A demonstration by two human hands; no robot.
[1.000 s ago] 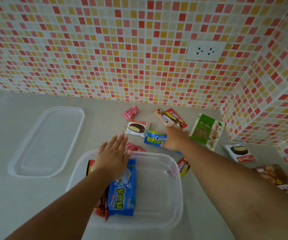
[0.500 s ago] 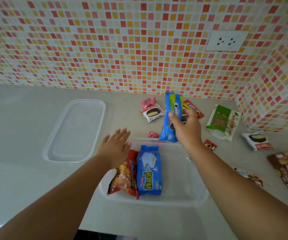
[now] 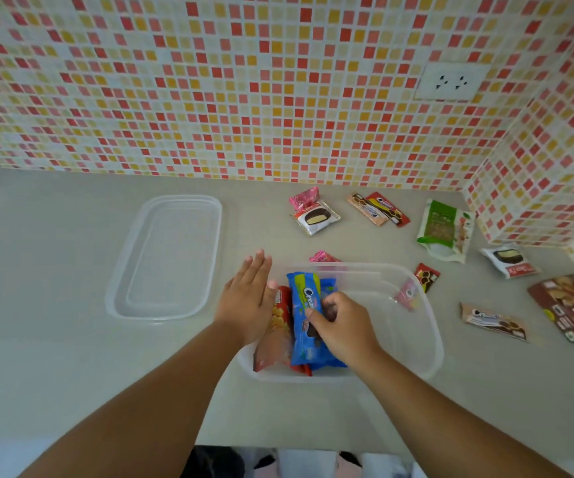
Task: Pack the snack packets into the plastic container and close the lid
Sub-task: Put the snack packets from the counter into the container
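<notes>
The clear plastic container [image 3: 423, 326] stands on the counter in front of me. My right hand [image 3: 339, 324] grips a blue cream-biscuit packet [image 3: 304, 315] inside its left half, on top of another blue packet. A red-orange snack packet [image 3: 277, 334] lies beside them against the left wall. My left hand [image 3: 247, 298] rests flat with straight fingers on the container's left rim. The clear lid [image 3: 168, 257] lies apart to the left. Several packets remain loose on the counter, among them a white pie packet [image 3: 316, 219] and a green packet [image 3: 444, 232].
Behind the container lies a small pink packet [image 3: 323, 257]. A small red one [image 3: 426, 276], a second white pie packet [image 3: 508, 260], a brown biscuit packet [image 3: 573, 307] and a tan bar [image 3: 494, 320] lie to the right. The tiled wall [image 3: 278, 98] turns a corner at right.
My right hand picked the blue cream-biscuit packet off the counter, carried it back and lowered it into the container. My left hand stayed at the container's left rim.
</notes>
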